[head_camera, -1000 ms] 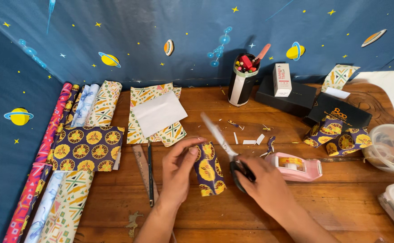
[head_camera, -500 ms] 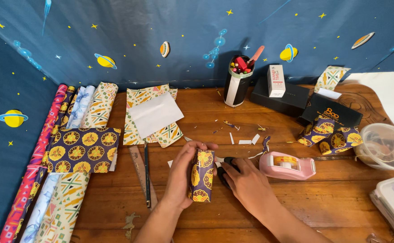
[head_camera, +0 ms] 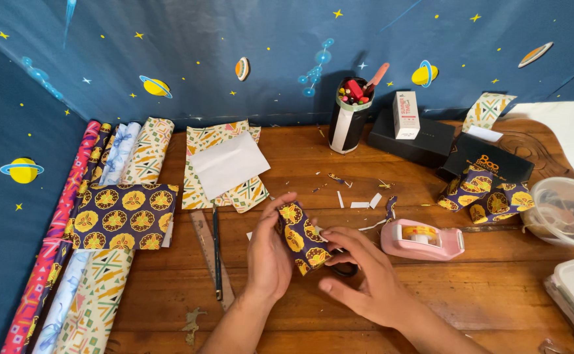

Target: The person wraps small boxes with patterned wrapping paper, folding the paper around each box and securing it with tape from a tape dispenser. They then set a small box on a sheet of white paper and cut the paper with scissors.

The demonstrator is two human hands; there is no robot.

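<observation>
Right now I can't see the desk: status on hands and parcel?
Left hand grips small purple-and-yellow wrapped parcel. Right hand touches it, over black scissors. Pink tape dispenser alongside, clear.

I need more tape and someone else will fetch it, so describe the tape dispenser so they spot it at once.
On the wooden table, look just right of the two hands wrapping a small parcel. The tape dispenser lies there, below the black boxes. It is the only pink, rounded plastic thing on the table, with a yellowish roll in its middle.
</observation>
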